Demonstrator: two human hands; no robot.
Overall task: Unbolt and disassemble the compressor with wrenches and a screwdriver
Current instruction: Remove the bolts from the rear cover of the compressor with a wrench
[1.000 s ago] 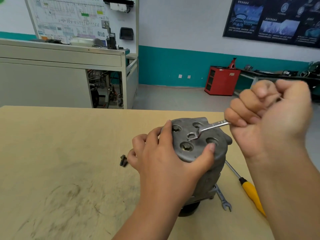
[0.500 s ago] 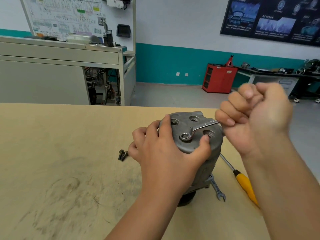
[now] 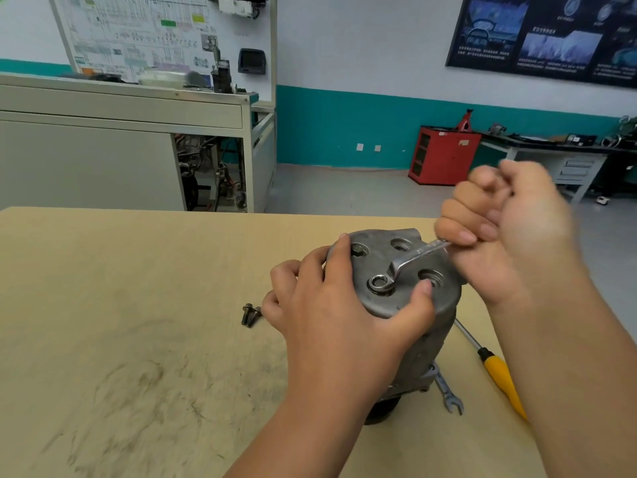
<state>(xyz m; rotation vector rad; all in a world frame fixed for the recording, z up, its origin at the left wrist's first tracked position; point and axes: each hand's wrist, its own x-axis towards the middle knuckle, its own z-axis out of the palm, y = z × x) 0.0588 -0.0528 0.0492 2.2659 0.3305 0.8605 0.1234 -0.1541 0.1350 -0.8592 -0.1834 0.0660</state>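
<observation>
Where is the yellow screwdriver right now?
In the head view, the yellow-handled screwdriver lies on the wooden table right of the compressor, beside the spare wrench, its far end hidden by the right forearm.

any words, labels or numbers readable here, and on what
No text here can be read.
white diagram board: print too small.
dark poster: captions blurred.
red cabinet: labels too small.
wrench: no marking legible.
</observation>
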